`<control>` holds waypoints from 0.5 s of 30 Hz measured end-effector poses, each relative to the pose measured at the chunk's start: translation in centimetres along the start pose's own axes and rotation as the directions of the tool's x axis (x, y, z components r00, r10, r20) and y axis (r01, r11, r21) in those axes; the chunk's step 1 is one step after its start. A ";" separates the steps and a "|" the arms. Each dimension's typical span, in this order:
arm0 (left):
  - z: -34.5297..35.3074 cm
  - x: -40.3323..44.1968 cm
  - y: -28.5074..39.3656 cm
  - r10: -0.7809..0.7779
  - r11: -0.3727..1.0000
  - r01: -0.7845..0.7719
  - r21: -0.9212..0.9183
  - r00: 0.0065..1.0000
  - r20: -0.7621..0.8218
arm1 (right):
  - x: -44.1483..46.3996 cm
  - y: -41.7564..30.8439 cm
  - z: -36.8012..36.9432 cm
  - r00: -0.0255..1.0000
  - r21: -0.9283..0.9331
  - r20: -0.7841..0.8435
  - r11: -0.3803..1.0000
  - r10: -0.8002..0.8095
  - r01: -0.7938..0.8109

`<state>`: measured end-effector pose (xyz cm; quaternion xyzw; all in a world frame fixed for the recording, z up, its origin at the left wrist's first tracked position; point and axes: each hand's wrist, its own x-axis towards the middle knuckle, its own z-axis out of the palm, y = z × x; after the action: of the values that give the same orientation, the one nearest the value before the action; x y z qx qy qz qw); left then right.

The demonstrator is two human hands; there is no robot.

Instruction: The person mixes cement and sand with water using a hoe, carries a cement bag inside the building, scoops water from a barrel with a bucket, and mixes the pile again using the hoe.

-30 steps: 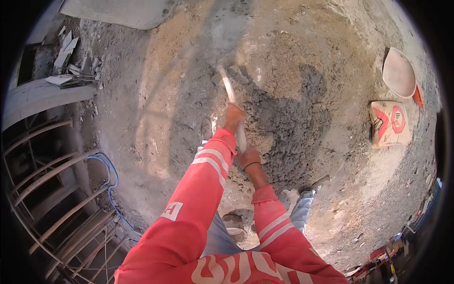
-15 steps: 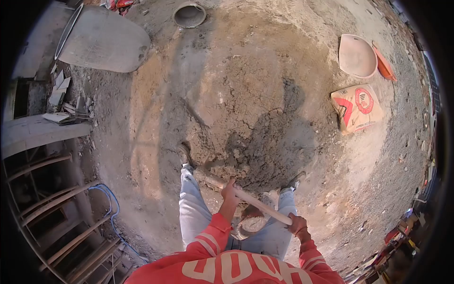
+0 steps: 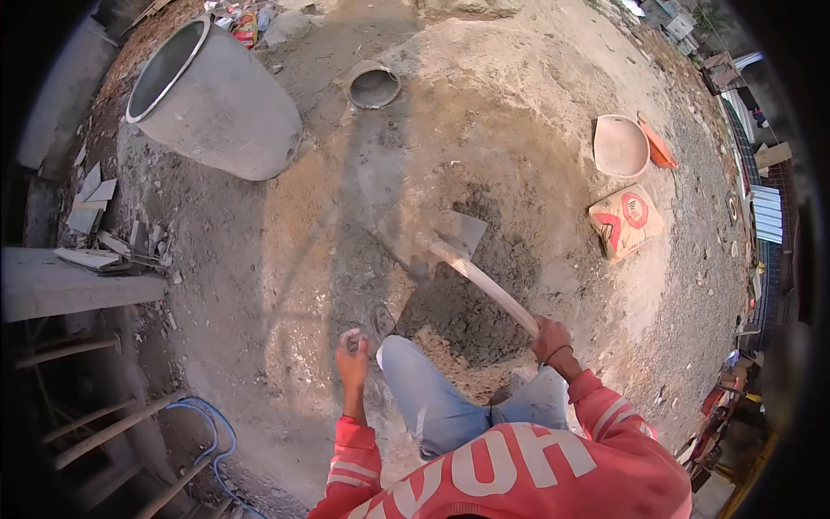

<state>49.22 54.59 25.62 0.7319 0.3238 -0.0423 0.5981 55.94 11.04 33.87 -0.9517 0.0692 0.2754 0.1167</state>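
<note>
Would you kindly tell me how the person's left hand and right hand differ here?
The left hand is empty, while the right hand grips the wooden handle. The left hand's fingers are loosely curled; the right hand's close around the wood. The right hand has a dark band at its wrist; the left hand shows none. Both emerge from red sleeves.

One left hand (image 3: 353, 356), one right hand (image 3: 552, 340); two hands total. Tools: one wooden-handled tool (image 3: 494, 296). One big drum (image 3: 229, 104), one small bucket (image 3: 373, 87), one printed bag (image 3: 626, 221), one pale basin (image 3: 621, 145), one orange piece (image 3: 659, 145). Two jean legs (image 3: 432, 396). Pale slabs (image 3: 88, 204): several, too jumbled to count.
</note>
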 end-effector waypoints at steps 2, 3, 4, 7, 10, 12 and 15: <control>-10.3 1.0 -5.9 -0.144 0.988 0.148 0.053 0.987 -0.068 | -1.1 -3.7 -3.2 0.992 -0.034 -0.012 0.991 0.126 -0.126; -15.0 0.6 -6.8 -0.209 0.970 0.222 0.101 0.969 -0.129 | -2.0 -4.7 -4.3 0.985 -0.028 -0.011 0.985 0.170 -0.170; -19.1 0.1 -7.1 -0.319 0.943 0.330 0.043 0.933 -0.165 | -2.6 -5.2 -5.0 0.976 -0.020 -0.011 0.976 0.216 -0.216; -28.6 -1.4 -8.1 -0.547 0.832 0.550 -0.072 0.794 -0.266 | -4.7 -5.8 -5.5 0.927 0.003 0.002 0.927 0.376 -0.376; -33.1 -2.0 -5.1 -0.654 0.736 0.677 -0.004 0.708 -0.267 | -6.6 -5.7 -2.8 0.882 0.077 0.048 0.879 0.468 -0.471; -33.8 -0.6 -3.9 -0.706 0.679 0.734 0.021 0.661 -0.253 | -7.5 -5.7 0.3 0.851 0.156 0.091 0.836 0.518 -0.526; -32.6 3.2 -1.9 -0.718 0.681 0.724 0.113 0.690 -0.091 | -8.6 -7.4 5.0 0.756 0.290 0.197 0.699 0.625 -0.654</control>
<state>40.18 85.48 31.75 0.5861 0.5933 -0.2825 0.4740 47.66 20.04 35.81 -0.8206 0.4368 0.3219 0.1795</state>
